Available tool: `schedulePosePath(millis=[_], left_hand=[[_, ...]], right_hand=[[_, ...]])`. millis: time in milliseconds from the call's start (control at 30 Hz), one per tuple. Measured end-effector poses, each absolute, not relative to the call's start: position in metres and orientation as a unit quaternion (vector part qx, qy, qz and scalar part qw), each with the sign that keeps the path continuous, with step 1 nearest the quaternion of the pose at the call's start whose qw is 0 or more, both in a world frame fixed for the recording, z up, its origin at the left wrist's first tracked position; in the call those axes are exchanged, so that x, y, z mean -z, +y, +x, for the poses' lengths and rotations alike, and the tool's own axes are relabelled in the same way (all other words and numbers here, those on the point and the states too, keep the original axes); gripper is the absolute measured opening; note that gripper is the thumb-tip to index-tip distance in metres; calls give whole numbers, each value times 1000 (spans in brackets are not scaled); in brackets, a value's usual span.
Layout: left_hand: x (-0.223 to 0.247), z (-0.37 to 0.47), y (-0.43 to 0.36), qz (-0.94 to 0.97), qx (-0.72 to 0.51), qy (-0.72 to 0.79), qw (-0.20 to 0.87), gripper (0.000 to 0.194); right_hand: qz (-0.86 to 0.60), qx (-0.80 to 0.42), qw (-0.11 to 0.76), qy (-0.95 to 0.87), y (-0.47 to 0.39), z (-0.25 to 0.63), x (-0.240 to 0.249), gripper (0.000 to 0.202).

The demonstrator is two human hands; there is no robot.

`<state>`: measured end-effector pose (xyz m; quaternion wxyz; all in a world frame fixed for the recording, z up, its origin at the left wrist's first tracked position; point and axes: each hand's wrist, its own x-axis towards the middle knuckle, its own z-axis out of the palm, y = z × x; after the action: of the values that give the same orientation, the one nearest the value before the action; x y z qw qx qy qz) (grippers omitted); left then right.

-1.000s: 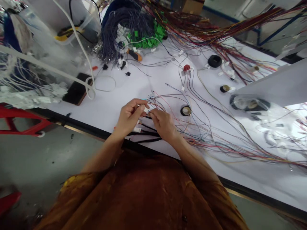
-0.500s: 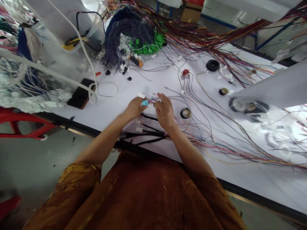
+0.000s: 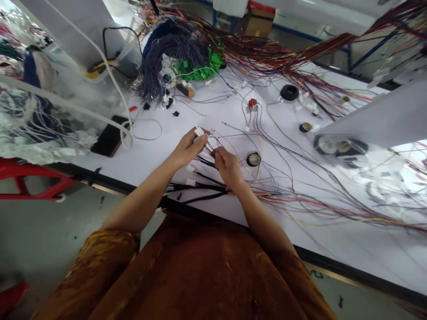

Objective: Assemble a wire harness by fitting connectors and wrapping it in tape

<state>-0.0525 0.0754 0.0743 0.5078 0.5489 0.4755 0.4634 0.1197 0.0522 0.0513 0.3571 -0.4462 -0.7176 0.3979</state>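
White tabletop, dark edge, grey floor, left fingers pinching a white connector, right fingers gripping thin wires

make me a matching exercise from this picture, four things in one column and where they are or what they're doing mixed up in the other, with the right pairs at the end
Column one
1. left hand
2. right hand
3. red connector
4. green connectors

Column two
A. heaped beside a bundle of dark bluish wires
B. holding a white connector
C. a single piece lying beyond the black tape roll nearest the hands
D. fingertips closed on thin wires that run between the hands

Right pairs: 1-B, 2-D, 3-C, 4-A
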Motion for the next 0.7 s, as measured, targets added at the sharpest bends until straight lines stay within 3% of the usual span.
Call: schedulePosePath(millis=[267, 400, 500, 567, 700], left_hand=[[-89, -49, 62, 687, -402, 556, 240, 29], [-84, -43, 60, 680, -381, 598, 187, 27], [-75, -37, 59, 611, -440, 610, 245, 26], [-67, -33, 57, 541, -473, 597, 356, 28], [-51, -23, 46, 469, -414, 507, 594, 33]], right_hand=[[-438, -388, 350, -731, 25, 120, -46, 28], [-439, -400, 357, -721, 23, 124, -30, 30], [-457, -413, 372, -695, 24, 128, -24, 30], [-485, -421, 383, -664, 25, 130, -23, 30], [-507, -431, 408, -625, 25, 128, -19, 29]])
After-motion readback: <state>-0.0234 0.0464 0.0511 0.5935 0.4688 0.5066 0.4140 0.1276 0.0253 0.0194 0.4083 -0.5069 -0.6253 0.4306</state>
